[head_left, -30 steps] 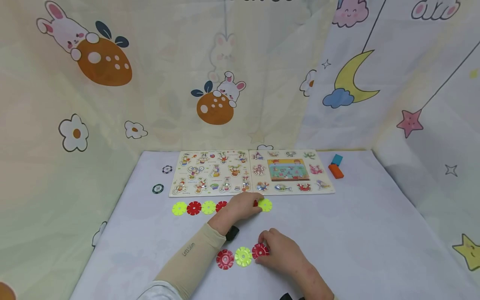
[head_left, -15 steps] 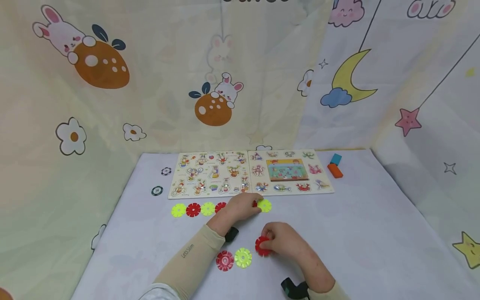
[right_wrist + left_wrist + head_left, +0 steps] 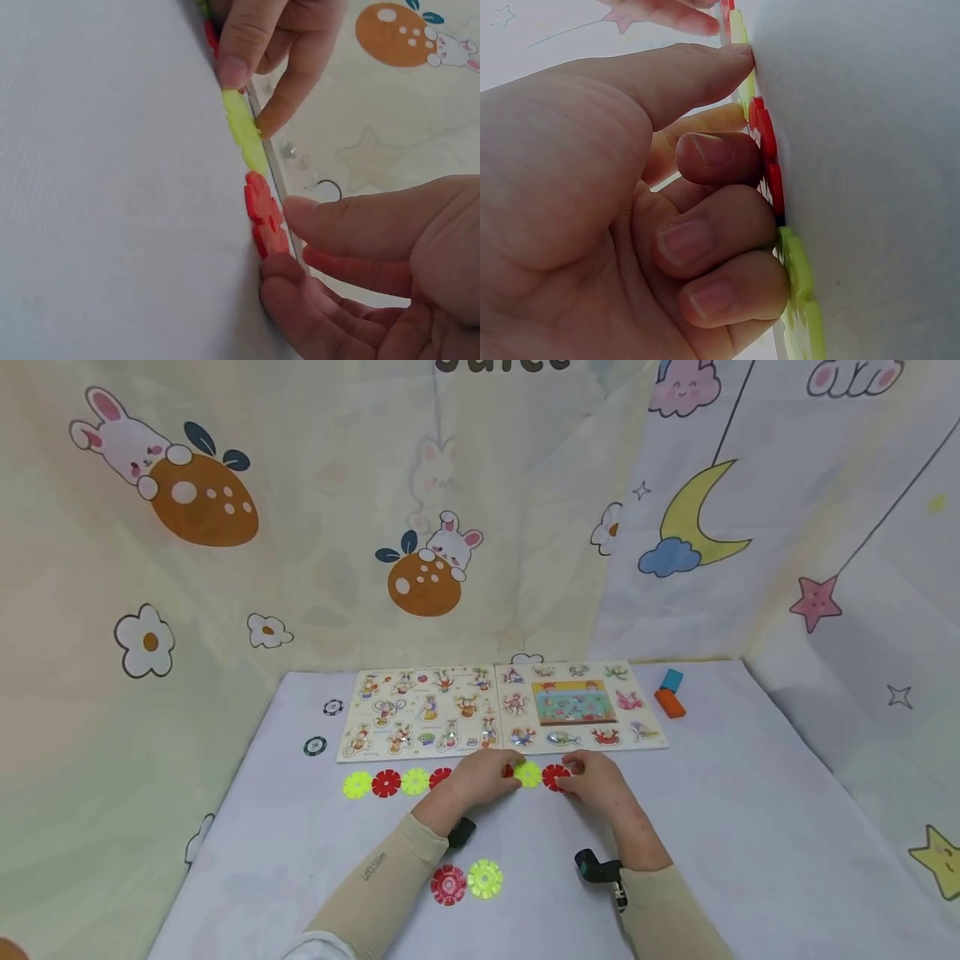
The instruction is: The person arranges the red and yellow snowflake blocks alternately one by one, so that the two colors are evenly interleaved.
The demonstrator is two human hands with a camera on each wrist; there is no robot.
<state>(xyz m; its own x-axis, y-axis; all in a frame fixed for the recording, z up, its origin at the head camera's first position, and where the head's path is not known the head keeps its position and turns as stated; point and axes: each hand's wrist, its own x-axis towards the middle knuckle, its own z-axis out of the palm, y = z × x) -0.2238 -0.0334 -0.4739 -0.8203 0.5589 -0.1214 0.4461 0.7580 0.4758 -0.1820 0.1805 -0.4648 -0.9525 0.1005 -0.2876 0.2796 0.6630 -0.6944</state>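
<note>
Notched plastic discs, yellow-green and red in turn, lie flat in a row beginning with a yellow disc [image 3: 357, 785]. My left hand [image 3: 483, 777] covers part of this row; its thumb and index finger hold the edges of a yellow disc [image 3: 529, 774], while the other fingers curl over a red disc [image 3: 777, 187]. At the row's right end, my right hand [image 3: 606, 787] pinches a red disc [image 3: 553, 777] by its edge, close beside that yellow one. Nearer the front lie another red disc [image 3: 448, 885] and a yellow-green disc [image 3: 486, 879], side by side.
Behind the row lie two picture puzzle boards, a left board [image 3: 348, 745] and a right board [image 3: 658, 737]. An orange block [image 3: 670, 703] and a blue block [image 3: 672, 680] sit at the back right. Two chips, one green [image 3: 315, 746] and one black-and-white [image 3: 333, 707], lie at the left.
My right hand has lifted the red disc from the front group and carried it up to the right end of the back row. The left hand stays in place.
</note>
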